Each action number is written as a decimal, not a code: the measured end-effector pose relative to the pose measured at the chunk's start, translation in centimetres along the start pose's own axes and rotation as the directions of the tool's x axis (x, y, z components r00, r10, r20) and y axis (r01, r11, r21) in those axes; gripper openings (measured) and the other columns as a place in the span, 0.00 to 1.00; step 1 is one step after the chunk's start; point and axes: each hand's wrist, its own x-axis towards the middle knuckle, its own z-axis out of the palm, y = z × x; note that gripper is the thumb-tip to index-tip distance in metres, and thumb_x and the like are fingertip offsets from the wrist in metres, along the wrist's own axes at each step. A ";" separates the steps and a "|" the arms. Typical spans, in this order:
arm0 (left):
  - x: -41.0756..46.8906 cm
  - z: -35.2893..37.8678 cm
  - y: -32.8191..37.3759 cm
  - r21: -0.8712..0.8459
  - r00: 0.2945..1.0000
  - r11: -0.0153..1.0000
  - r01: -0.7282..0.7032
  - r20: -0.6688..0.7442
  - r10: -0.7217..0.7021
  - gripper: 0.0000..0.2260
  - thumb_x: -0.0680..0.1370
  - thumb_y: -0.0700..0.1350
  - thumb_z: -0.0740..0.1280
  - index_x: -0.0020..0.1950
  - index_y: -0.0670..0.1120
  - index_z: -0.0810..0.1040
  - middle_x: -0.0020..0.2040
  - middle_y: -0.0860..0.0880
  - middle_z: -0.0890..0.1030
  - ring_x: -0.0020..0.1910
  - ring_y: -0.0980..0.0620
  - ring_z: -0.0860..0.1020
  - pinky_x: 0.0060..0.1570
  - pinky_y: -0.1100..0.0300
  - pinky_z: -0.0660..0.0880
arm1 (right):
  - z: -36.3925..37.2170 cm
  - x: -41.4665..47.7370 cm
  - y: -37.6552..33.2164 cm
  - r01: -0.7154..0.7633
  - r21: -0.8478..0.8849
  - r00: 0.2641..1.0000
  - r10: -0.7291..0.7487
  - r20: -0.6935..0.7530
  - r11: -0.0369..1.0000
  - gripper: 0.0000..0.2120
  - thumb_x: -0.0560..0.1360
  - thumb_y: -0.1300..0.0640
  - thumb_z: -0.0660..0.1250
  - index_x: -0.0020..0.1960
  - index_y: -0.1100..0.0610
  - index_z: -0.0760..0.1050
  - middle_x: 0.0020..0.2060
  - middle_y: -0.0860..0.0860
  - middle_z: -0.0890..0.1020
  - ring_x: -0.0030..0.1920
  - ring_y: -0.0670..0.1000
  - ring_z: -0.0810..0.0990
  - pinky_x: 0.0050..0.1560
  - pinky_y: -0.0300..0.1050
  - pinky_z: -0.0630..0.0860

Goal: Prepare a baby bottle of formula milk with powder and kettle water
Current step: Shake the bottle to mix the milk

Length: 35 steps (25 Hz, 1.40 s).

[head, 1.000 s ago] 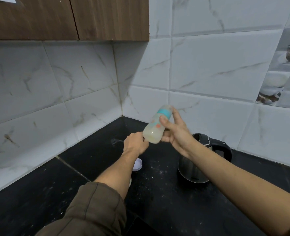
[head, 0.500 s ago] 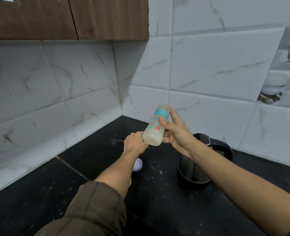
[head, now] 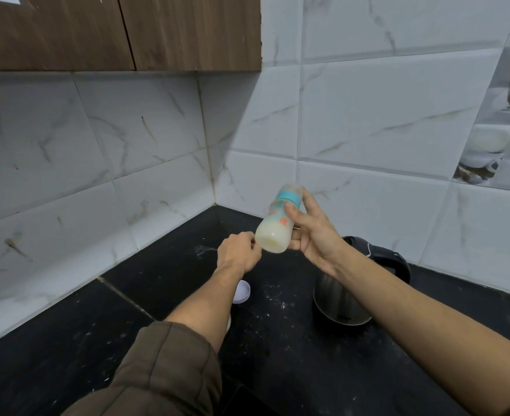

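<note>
Mixing looks like the step in hand: the person's right hand (head: 310,232) holds a clear plastic baby bottle with a teal collar and a milky-white fill (head: 277,223) up in the air above the black stone counter (head: 277,355), tilted well over, base toward the camera and teat end pointing away at the white marble-look wall tiles (head: 367,115). Thumb across the front, fingers wrapped behind — a firm whole-hand hold on the bottle. The left hand (head: 237,255), coming out of an olive-brown sleeve (head: 163,370), sits just beside the base with its fingers curled in; whether they touch the bottle or merely hover I cannot tell.

To do this well, I would judge the collar should be checked tight first, since a tilted bottle leaks at the thread. Swirling or a steady wrist-shake would dissolve the powder better than hard jerks, which froth the milk. Keeping the left hand under the base as a guard seems sensible. White specks of spilled powder (head: 273,298) dot the counter, so the surface may be slippery when the bottle is set down.

Below the right forearm stands a steel electric kettle with a black handle (head: 346,298) — best kept clear of the elbow. A small round white cap (head: 241,291) lies on the counter beside the left forearm.
</note>
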 end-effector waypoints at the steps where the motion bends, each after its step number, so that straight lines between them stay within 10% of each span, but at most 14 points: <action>1: 0.1 0.0 0.0 -0.013 1.000 1.000 -0.009 -0.006 0.009 0.07 0.82 0.48 0.63 0.49 0.48 0.78 0.43 0.50 0.82 0.42 0.48 0.77 0.42 0.56 0.71 | 0.0 0.3 0.0 0.034 0.053 0.997 -0.031 -0.069 0.998 0.28 0.78 0.51 0.72 0.75 0.48 0.66 0.63 0.58 0.83 0.53 0.59 0.87 0.43 0.53 0.85; 4: 0.1 0.1 -0.1 -0.029 0.999 0.999 -0.032 -0.025 0.031 0.11 0.83 0.49 0.62 0.58 0.51 0.83 0.49 0.52 0.86 0.44 0.50 0.79 0.43 0.57 0.73 | -0.3 1.1 -0.2 0.101 0.195 0.973 -0.055 -0.224 0.976 0.20 0.81 0.51 0.70 0.70 0.52 0.69 0.62 0.56 0.83 0.53 0.58 0.88 0.47 0.52 0.85; 10: -0.1 -0.7 0.8 -0.027 1.000 1.000 -0.009 0.023 0.010 0.05 0.81 0.47 0.65 0.50 0.47 0.78 0.48 0.45 0.84 0.48 0.41 0.82 0.49 0.51 0.79 | 0.7 0.0 -0.6 -0.016 -0.030 0.998 0.017 0.056 0.999 0.30 0.76 0.52 0.72 0.75 0.46 0.67 0.58 0.57 0.85 0.53 0.59 0.87 0.45 0.55 0.86; 15: -0.1 -0.5 0.5 -0.068 1.000 0.998 -0.003 -0.013 0.002 0.10 0.81 0.49 0.62 0.54 0.52 0.83 0.47 0.52 0.86 0.50 0.44 0.83 0.48 0.54 0.78 | 0.3 1.3 -0.6 0.091 0.216 0.974 -0.042 -0.221 0.972 0.16 0.81 0.51 0.70 0.66 0.52 0.70 0.59 0.54 0.82 0.52 0.57 0.88 0.45 0.51 0.85; 20: -0.3 -1.1 0.7 -0.027 1.000 1.000 -0.011 0.002 0.011 0.05 0.80 0.47 0.65 0.46 0.49 0.74 0.42 0.47 0.80 0.44 0.43 0.79 0.45 0.53 0.76 | 0.5 0.2 -0.2 -0.054 -0.050 0.998 0.056 0.031 0.997 0.29 0.77 0.50 0.73 0.75 0.47 0.67 0.58 0.57 0.85 0.52 0.59 0.87 0.44 0.53 0.85; 25: 0.2 -0.4 0.4 -0.055 0.999 0.998 -0.028 -0.038 0.026 0.08 0.81 0.49 0.63 0.50 0.51 0.82 0.42 0.53 0.84 0.48 0.44 0.83 0.44 0.55 0.75 | 0.2 1.0 0.1 -0.051 0.176 0.968 0.092 -0.235 0.983 0.25 0.79 0.47 0.72 0.70 0.56 0.70 0.63 0.59 0.83 0.52 0.59 0.88 0.43 0.49 0.85; 30: 0.0 -0.8 0.5 0.033 0.998 0.998 -0.053 -0.020 0.054 0.02 0.81 0.45 0.65 0.48 0.48 0.75 0.43 0.47 0.80 0.46 0.42 0.79 0.44 0.55 0.71 | 0.8 -0.2 0.3 -0.167 -0.098 0.986 0.167 -0.008 0.981 0.23 0.79 0.47 0.69 0.70 0.54 0.71 0.53 0.56 0.86 0.44 0.54 0.88 0.38 0.47 0.85; 35: 0.2 -0.1 0.1 -0.011 0.996 0.998 -0.058 -0.073 0.058 0.09 0.82 0.49 0.63 0.53 0.48 0.82 0.42 0.52 0.83 0.43 0.46 0.79 0.42 0.56 0.72 | 0.6 0.5 -0.2 -0.202 0.158 0.944 0.235 -0.231 0.967 0.22 0.78 0.45 0.72 0.65 0.58 0.76 0.56 0.63 0.86 0.50 0.58 0.89 0.47 0.49 0.87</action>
